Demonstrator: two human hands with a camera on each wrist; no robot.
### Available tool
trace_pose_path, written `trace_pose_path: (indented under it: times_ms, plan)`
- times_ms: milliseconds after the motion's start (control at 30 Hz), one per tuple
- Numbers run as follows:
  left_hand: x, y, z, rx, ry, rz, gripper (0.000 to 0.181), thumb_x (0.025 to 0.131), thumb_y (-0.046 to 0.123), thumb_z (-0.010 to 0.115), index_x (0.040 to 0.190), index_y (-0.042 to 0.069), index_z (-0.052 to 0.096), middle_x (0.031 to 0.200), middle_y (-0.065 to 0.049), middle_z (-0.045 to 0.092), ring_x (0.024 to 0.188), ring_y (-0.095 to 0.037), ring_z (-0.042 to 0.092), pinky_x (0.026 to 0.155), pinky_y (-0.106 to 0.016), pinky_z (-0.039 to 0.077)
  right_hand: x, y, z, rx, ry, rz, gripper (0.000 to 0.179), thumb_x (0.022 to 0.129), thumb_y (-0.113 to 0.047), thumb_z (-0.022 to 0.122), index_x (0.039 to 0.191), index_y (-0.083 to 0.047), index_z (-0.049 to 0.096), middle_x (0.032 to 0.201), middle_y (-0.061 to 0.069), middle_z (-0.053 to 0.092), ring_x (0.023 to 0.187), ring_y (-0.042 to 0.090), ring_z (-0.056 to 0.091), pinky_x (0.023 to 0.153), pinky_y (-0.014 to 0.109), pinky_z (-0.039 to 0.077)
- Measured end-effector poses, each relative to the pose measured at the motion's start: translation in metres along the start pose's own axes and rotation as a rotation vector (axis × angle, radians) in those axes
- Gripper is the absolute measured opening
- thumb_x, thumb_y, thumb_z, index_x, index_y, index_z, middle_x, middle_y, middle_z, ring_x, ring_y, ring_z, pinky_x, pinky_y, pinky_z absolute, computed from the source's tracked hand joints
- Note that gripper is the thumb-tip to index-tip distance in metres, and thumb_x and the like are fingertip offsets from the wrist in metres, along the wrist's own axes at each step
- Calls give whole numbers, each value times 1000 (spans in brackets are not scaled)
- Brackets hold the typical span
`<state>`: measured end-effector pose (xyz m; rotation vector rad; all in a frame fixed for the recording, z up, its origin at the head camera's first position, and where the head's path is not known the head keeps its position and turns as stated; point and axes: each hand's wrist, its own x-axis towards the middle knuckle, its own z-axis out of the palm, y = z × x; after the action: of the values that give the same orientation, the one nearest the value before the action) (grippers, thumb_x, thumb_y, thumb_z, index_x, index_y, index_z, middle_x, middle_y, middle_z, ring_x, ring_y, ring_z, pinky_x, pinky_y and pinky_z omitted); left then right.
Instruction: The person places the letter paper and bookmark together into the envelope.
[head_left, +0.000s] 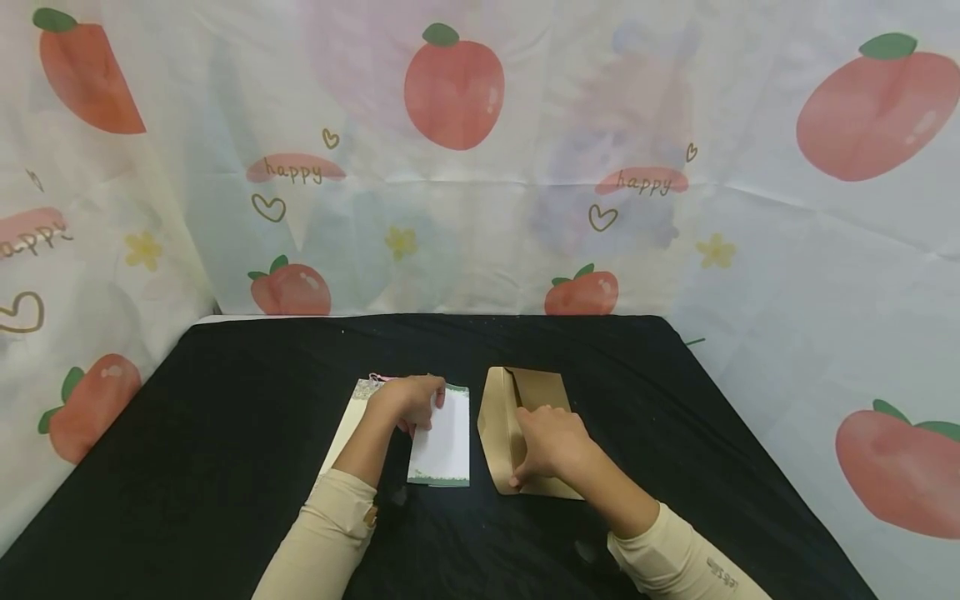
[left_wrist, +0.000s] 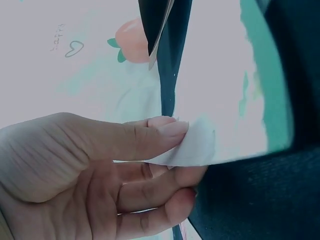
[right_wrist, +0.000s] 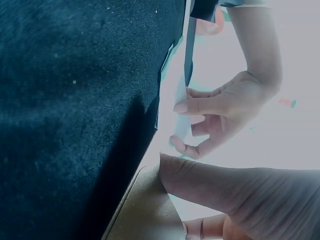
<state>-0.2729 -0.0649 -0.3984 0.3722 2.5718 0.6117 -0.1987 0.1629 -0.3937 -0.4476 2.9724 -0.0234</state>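
A white sheet (head_left: 442, 450) with green borders is just in front of me, and my left hand (head_left: 411, 402) pinches its edge between thumb and fingers, curling the paper there. Just to its right, apart from it, a gold-brown envelope (head_left: 495, 425) lies with its flap out to the left; my right hand (head_left: 555, 439) grips it, thumb near its closer edge. A cream-coloured item (head_left: 347, 427) sits partly under my left forearm. Black cloth covers the tabletop (head_left: 187, 450), before a fruit-printed backdrop (head_left: 465, 217).
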Motion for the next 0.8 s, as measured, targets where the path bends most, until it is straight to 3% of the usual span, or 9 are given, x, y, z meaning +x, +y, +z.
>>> trace_pose_path:
  times_ms: [133,300,633,800]
  plan:
    - [-2,-3,-2,-19,12,18,22,89,-14,71,99,4,61,89,-10,58,67,-23,66,59,-34,59,0,0,0,2,-5,1,75,59,-47,101,108,-3,66,83,6,60,75,25,57,65,45,53]
    - [-2,-5,-4,-34,3,33,19,91,-15,66,98,2,63,88,-9,58,71,-25,63,60,-35,60,0,0,-1,-1,-15,4,75,59,-48,101,108,-3,66,84,7,61,76,26,59,66,46,54]
    - [1,-6,-5,-49,31,47,25,90,-20,57,100,2,64,94,-10,58,78,-25,61,63,-37,61,1,0,0,-8,-24,10,74,60,-48,101,107,-4,65,82,7,59,75,26,58,65,46,53]
    - [1,-8,-8,-44,29,34,34,88,-22,56,105,4,70,103,-11,61,78,-24,58,60,-33,56,2,0,0,-13,-27,9,74,60,-49,100,107,-4,65,82,7,59,75,26,58,65,46,53]
